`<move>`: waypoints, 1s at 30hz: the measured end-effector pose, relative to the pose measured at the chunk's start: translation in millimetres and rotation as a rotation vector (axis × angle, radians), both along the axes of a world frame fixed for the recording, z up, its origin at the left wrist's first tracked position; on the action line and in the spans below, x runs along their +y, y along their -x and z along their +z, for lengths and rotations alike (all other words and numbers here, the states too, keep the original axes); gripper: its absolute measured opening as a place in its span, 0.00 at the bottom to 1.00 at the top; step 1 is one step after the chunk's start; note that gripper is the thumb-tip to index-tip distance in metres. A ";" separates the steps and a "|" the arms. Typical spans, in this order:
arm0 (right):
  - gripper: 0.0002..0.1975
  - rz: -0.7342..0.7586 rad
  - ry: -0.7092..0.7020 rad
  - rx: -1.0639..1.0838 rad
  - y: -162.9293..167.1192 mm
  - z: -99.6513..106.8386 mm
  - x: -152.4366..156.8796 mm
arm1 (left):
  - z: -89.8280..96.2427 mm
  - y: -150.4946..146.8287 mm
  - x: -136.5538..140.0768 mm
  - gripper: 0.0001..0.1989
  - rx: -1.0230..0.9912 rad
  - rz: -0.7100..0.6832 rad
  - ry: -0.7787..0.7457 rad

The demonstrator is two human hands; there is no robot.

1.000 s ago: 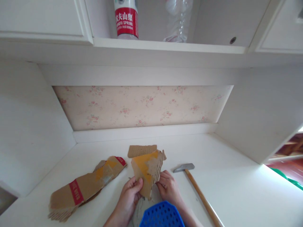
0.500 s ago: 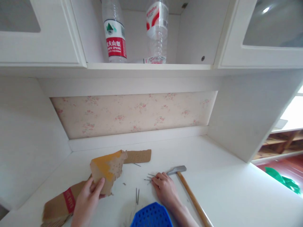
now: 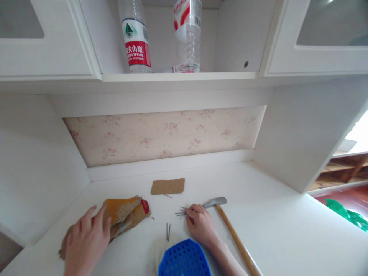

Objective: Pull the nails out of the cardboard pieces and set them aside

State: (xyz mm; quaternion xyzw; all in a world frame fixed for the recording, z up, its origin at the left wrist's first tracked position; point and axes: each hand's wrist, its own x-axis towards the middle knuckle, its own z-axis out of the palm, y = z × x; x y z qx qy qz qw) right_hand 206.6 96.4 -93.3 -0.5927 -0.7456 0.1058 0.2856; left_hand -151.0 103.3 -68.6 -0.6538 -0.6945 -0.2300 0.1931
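My left hand (image 3: 89, 235) lies with spread fingers over torn brown cardboard (image 3: 128, 212), which has an orange patch and a red strip. Its fingertips rest against the near part of the cardboard. With closed fingers, my right hand (image 3: 201, 222) pinches several thin grey nails (image 3: 181, 211) that stick out to the left, low over the white counter. Two more nails (image 3: 168, 232) lie side by side between the hands. Just beyond my right hand is a hammer (image 3: 234, 234) with a grey metal head and a wooden handle.
A blue perforated basket (image 3: 184, 260) stands at the near edge of view. Farther back lies a flat cardboard strip (image 3: 167, 186) with holes, a nail beside it. Overhead, a cabinet shelf (image 3: 179, 77) holds two plastic bottles (image 3: 137, 46). A side panel (image 3: 304, 134) bounds the right.
My left hand has lowered the orange-patched cardboard onto the other piece at the left and its fingers have spread. My right hand stays at the nails. The view has shifted slightly.
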 end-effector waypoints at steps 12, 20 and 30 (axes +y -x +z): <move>0.12 0.047 -0.017 0.016 -0.6 -2.8 0.5 | -58.1 -11.2 20.4 0.21 0.043 -0.364 0.252; 0.14 0.020 -0.004 0.064 -2.8 -6.6 7.6 | -63.1 29.5 43.4 0.22 0.059 -0.316 0.237; 0.14 -0.005 0.016 0.125 -3.4 -8.0 9.1 | 13.4 -79.9 -6.1 0.12 -0.452 -0.675 0.478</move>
